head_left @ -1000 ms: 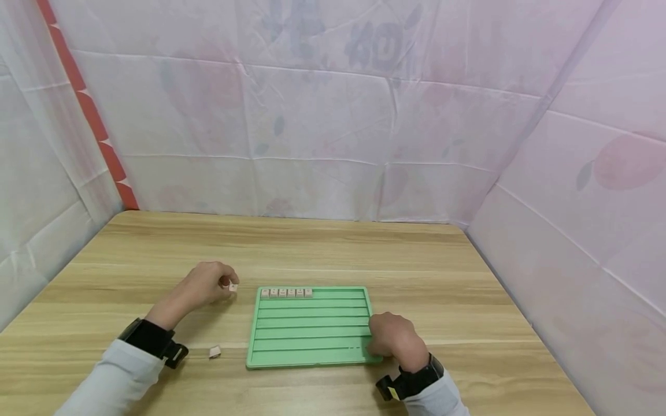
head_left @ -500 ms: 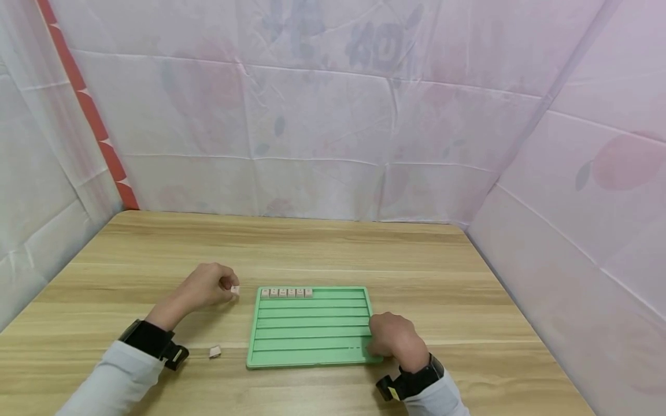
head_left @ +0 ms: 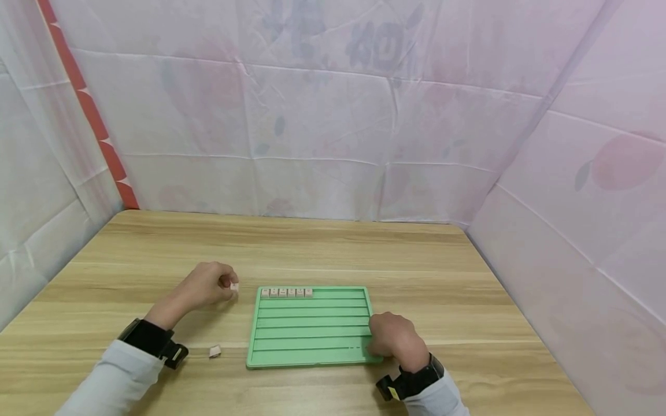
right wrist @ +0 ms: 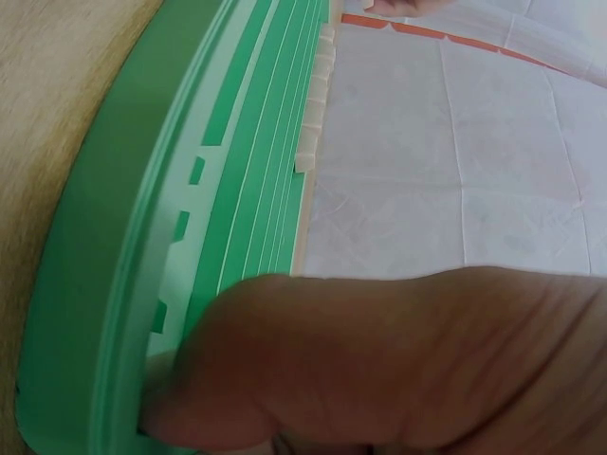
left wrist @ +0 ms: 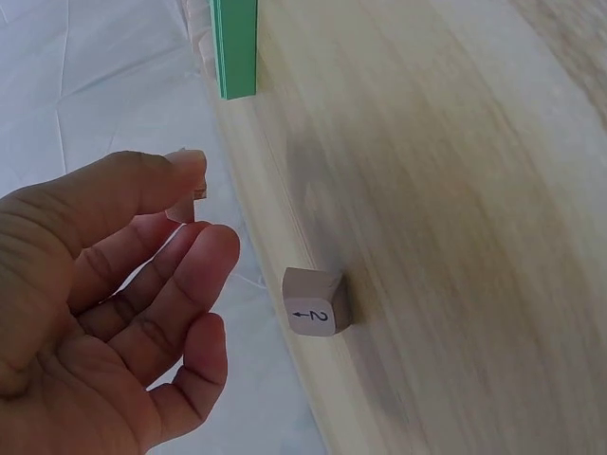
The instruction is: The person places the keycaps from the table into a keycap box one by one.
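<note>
Keycap: small beige blocky one, plastic by the look, pinched between thumb and fingertips of the left hand, held off the table
Board: flat light-green rectangle with ridged rows, long axis left to right, just right of that cap
Cap row: six beige caps along the far edge, at its left end
Which way: row's right end is rightward of the held cap, past all six; left hand's nearer the row
Right hand: curled at the board's right edge, thumb over the near corner, other fingertips hidden
Spare cap: beige, marked 2 plus arrow, left of the board
</note>
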Demonstrator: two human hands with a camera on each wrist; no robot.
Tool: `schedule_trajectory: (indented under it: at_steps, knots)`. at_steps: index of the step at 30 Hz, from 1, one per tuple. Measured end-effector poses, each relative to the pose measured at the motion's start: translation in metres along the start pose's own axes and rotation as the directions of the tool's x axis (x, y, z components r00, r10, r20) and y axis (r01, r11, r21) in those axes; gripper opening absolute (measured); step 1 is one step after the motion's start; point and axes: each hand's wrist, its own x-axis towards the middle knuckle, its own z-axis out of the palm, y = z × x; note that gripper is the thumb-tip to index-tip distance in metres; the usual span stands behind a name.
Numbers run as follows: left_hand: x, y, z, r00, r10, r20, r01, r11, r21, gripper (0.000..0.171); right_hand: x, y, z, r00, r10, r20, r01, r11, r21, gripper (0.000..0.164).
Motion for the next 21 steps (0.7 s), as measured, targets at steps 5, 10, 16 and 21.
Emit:
schedule_trajectory:
  at_steps: [5,10,16,21]
  knots:
    - [0.002,0.000,0.002,1.000,0.002,-0.002,-0.002,1.000,-0.012,0.012,0.001,0.000,0.001,1.000,0.003,-0.001,-0.003,1.000,0.003,0.018]
    - [0.005,0.003,0.004,1.000,-0.006,0.009,0.006,1.000,-0.024,0.013,0.001,0.000,0.001,1.000,0.002,-0.001,-0.002,1.000,0.004,0.017]
    - [0.009,0.007,0.005,1.000,0.002,0.006,-0.001,0.999,-0.037,0.014,0.000,0.000,0.001,1.000,-0.001,-0.003,0.001,1.000,0.006,0.016]
    - [0.012,0.012,0.007,1.000,0.020,0.002,-0.020,0.999,-0.048,0.017,0.001,-0.001,0.001,1.000,0.006,0.003,-0.006,1.000,0.002,0.017]
